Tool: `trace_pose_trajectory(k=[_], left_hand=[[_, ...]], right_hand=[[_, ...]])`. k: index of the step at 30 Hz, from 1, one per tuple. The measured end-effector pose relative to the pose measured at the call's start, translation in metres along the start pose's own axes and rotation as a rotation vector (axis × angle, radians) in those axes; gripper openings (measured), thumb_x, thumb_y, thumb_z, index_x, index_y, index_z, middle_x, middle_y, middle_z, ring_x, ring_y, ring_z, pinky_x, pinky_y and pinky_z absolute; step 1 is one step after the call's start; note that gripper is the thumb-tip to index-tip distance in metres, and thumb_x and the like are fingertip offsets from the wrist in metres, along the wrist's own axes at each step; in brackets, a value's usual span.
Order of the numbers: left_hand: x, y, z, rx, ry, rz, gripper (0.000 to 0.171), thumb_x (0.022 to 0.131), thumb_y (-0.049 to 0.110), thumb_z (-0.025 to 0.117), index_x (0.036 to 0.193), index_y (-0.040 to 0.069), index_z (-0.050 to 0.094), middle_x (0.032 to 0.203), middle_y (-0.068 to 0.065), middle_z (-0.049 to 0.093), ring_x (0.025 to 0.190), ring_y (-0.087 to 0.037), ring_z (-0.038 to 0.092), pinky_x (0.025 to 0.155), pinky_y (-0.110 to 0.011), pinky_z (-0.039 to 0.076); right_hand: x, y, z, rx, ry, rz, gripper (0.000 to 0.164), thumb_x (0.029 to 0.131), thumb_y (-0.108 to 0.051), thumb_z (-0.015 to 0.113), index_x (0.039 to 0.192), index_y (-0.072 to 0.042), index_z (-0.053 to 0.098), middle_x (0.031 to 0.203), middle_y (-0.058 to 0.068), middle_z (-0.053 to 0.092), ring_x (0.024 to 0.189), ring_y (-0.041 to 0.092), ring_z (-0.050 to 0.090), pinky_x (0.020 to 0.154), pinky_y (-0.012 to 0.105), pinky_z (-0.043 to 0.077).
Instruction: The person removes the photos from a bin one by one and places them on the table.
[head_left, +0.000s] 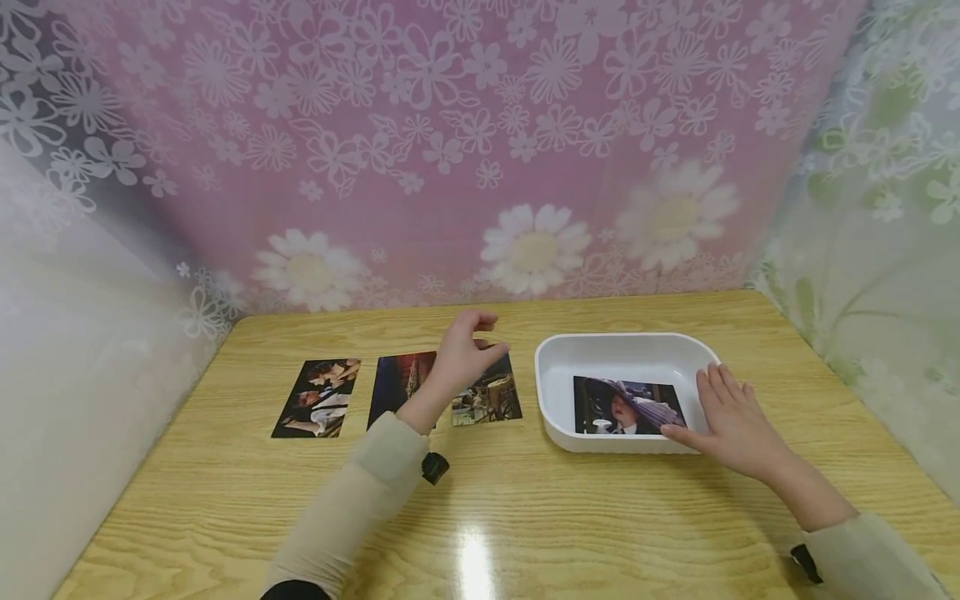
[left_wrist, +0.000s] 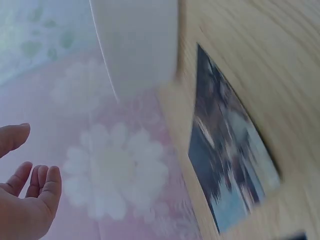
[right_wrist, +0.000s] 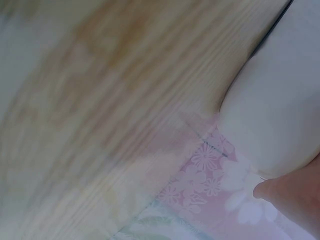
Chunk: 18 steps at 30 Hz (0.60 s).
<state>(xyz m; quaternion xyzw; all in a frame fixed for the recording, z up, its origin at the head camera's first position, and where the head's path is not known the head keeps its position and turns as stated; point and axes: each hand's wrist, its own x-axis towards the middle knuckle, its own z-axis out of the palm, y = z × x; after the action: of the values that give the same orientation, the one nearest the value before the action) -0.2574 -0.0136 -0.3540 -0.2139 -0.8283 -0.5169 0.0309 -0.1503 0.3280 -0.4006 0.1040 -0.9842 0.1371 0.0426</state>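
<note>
My left hand (head_left: 459, 360) hovers over a photo print (head_left: 495, 400), its thumb and fingers parted and loosely bent with nothing between them. That print lies flat on the table, partly covered by the hand in the head view; the left wrist view shows it blurred. My right hand (head_left: 738, 425) rests on the right rim of a white plastic basin (head_left: 555, 392), fingers extended along it and thumb over the near corner. Inside the basin lies another photo print (head_left: 626, 407) of a person in a wide purple hat.
Left of the hand, two more prints lie in a row on the wooden table (head_left: 540, 517): a dark red and blue one (head_left: 397, 383) and one with musicians (head_left: 318, 400). A pink floral cloth (head_left: 420, 167) hangs behind the table.
</note>
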Motion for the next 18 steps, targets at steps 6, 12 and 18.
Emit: trace_pose_trajectory(k=[6,12,18], left_hand=[[0.009,0.013,0.039,-0.077,-0.082,-0.009,0.041,0.081,0.012,0.065,0.119,0.005,0.05,0.115,-0.007,0.049,0.106,-0.021,0.047,0.081,-0.024,0.043],[0.018,0.022,0.076,-0.16,-0.144,-0.001,0.042,0.079,0.011,0.067,0.118,0.004,0.051,0.112,-0.007,0.052,0.104,-0.017,0.05,0.079,-0.019,0.043],[0.027,0.023,0.104,-0.204,-0.187,0.002,0.04,0.079,0.01,0.067,0.115,0.003,0.052,0.112,-0.012,0.053,0.101,-0.016,0.052,0.079,-0.02,0.043]], right_hand=[[0.0,-0.001,0.0,-0.005,-0.007,0.002,0.099,0.08,-0.052,0.055,0.13,0.021,0.012,0.134,0.04,0.004,0.127,0.043,-0.009,0.096,0.059,-0.005],[0.0,0.0,0.0,-0.004,-0.003,0.002,0.098,0.08,-0.051,0.056,0.13,0.021,0.012,0.134,0.04,0.004,0.127,0.043,-0.01,0.096,0.057,-0.008],[0.0,-0.001,-0.001,-0.006,-0.007,0.009,0.098,0.08,-0.052,0.056,0.13,0.021,0.014,0.134,0.04,0.006,0.126,0.045,-0.005,0.096,0.059,-0.005]])
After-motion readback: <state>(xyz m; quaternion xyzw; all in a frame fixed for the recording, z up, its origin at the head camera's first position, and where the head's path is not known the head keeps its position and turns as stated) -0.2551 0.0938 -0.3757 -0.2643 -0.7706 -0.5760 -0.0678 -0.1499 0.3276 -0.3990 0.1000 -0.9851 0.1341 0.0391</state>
